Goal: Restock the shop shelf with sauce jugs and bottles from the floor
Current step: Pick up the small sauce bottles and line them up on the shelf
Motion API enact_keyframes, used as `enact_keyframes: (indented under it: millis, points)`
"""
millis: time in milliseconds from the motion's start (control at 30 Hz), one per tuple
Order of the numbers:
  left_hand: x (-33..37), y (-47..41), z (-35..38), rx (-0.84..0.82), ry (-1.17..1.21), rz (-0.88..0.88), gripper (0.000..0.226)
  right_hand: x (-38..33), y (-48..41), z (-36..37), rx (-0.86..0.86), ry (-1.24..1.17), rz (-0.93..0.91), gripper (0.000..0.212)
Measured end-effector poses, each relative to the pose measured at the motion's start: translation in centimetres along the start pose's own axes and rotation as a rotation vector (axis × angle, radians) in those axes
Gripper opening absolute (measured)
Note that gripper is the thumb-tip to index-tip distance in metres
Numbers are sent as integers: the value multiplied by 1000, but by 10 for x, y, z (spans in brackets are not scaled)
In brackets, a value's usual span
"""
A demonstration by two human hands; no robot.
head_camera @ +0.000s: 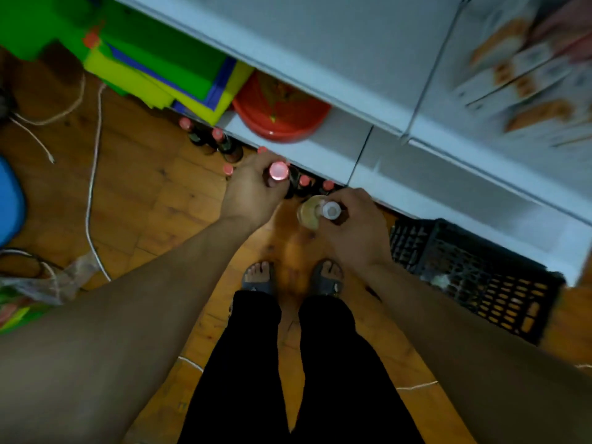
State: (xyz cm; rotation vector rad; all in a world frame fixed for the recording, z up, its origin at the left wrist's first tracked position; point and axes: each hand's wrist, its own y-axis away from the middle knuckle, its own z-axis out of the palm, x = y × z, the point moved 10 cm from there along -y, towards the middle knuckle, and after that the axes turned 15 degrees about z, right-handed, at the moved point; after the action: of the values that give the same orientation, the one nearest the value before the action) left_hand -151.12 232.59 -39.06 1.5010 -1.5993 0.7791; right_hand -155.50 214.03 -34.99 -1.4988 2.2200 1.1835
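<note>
Dim, warm indoor light; heavy motion blur smears the boxed goods (pixel 525 75) far right of the fingers (pixel 272 184); wide-angle bending at edges; forearms near the lens soft.

Beside your sandalled feet: a black plastic crate (pixel 474 280) on the wooden floor (pixel 153 193) — a red basin (pixel 282 112) (half hidden) beyond.

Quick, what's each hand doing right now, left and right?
Left hand: closed on a dark bottle with a pink cap.
Right hand: closed around the neck of a pale bottle with a white cap.
</note>
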Motion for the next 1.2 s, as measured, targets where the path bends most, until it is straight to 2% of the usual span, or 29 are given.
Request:
enact_keyframes:
  millis: [200,300,500,700,867,1000,1200]
  points:
    - [134,-10,-82,16,11,70,27,-89,53,-114,204,-79,-34,15]
    - [213,-20,-123,35,-33,219,21,-134,77,-173,310,-113,-77,15]
    - [348,-32,-190,-4,-26,396,17,-214,128,-275,433,-158,-138,17]
    - [471,-42,-247,4,-62,610,18,-270,176,-368,575,-327,-185,9]
    - [538,-59,-262,-21,-48,647,14,-287,190,-435,618,-491,-164,26]
    - [571,-77,-254,-26,14,658,14,-290,195,-477,640,-521,-186,11]
    - [593,-117,-230,15,44,674,18,-278,168,-525,723,-490,-152,13]
